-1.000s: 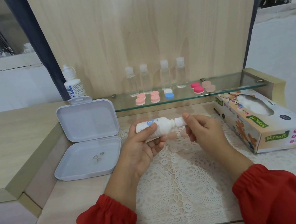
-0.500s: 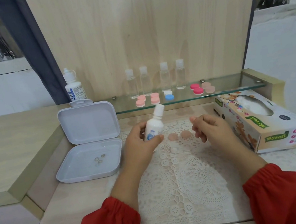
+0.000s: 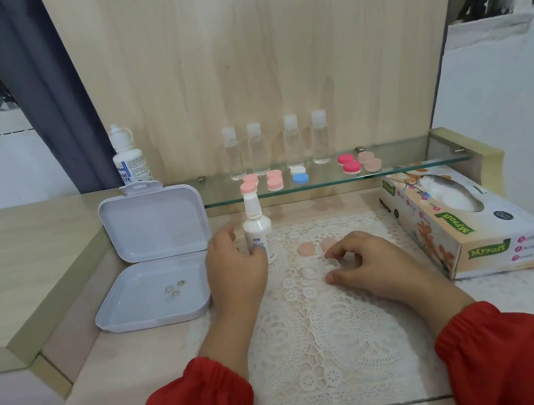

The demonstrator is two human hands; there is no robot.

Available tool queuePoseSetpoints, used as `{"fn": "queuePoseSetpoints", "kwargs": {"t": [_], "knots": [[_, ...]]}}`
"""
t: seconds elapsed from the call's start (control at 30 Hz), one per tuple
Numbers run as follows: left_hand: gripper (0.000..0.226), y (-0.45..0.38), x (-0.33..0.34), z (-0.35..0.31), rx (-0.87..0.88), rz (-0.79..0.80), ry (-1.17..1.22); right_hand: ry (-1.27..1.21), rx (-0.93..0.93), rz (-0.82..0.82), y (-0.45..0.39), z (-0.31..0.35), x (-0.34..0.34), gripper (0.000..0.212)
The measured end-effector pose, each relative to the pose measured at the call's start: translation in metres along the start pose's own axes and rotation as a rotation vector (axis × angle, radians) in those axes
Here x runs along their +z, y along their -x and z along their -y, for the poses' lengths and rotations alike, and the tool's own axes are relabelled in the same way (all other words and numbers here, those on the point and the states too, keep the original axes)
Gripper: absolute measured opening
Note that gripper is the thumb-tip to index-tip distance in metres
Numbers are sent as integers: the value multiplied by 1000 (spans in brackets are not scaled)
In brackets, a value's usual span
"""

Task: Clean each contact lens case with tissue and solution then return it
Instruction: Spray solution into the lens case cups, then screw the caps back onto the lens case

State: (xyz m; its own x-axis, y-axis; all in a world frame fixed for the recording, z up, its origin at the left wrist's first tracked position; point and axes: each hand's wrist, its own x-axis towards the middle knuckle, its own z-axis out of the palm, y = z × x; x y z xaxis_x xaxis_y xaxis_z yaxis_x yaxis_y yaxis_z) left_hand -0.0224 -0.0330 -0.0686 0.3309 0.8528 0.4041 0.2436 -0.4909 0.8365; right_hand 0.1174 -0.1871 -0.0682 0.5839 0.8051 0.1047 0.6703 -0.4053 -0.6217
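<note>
Bottle (image 3: 257, 229) now upright, contents unclear

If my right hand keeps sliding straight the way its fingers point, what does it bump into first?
Your right hand points left across the lace mat, fingertips already at the clear lens case. That case comes first; further along the same line sits your left hand, though depth is hard to judge.
</note>
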Motion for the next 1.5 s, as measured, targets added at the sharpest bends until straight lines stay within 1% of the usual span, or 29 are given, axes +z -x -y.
{"fn": "queuePoseSetpoints", "kwargs": {"t": [0.03,0.07,0.1,0.13,0.17,0.23,0.27,0.3,0.37,0.43,0.53,0.6,0.63,0.77,0.87,0.93,1.07,1.37,1.5], "knots": [[36,3,-1,-1,123,-122,-26,2,0,-2,0,0,0,32],[28,7,-1,-1,244,-176,-28,5,-1,-3,1,-1,0,32],[25,9,1,-1,326,-143,-28,7,-3,-5,1,-1,0,31],[28,11,3,-2,365,-30,-36,6,-5,-7,1,-1,0,31],[36,11,7,-4,368,137,-66,2,-6,-10,0,-2,0,30],[58,13,15,-4,366,489,-184,-6,-10,-17,-1,-2,0,27],[67,13,20,-4,375,608,-259,-7,-11,-19,-1,-2,1,27],[73,12,24,-4,382,691,-332,-8,-11,-19,-2,-3,1,27],[76,10,27,-3,394,747,-439,-14,-8,-18,-3,-3,1,26],[67,9,26,-2,413,696,-467,-18,-4,-17,-4,-3,0,24],[41,9,21,2,488,560,-468,-23,2,-16,-3,-4,0,25],[25,8,20,5,516,518,-479,-22,3,-17,-4,-4,0,25],[21,8,20,6,517,509,-468,-22,3,-18,-3,-4,0,26],[23,10,21,1,491,468,-414,-20,1,-19,-4,-3,1,26],[22,15,18,-6,448,388,-226,-18,0,-20,-4,-4,1,26],[22,19,18,-11,471,405,-154,-22,-2,-22,-4,-4,1,26],[22,23,23,-10,527,488,-190,-24,-4,-26,-4,-4,2,27],[21,22,26,-8,540,522,-214,-37,-8,-21,-3,-2,1,20],[19,22,25,-9,519,524,-214,-36,0,-17,-3,-2,1,21]]}}
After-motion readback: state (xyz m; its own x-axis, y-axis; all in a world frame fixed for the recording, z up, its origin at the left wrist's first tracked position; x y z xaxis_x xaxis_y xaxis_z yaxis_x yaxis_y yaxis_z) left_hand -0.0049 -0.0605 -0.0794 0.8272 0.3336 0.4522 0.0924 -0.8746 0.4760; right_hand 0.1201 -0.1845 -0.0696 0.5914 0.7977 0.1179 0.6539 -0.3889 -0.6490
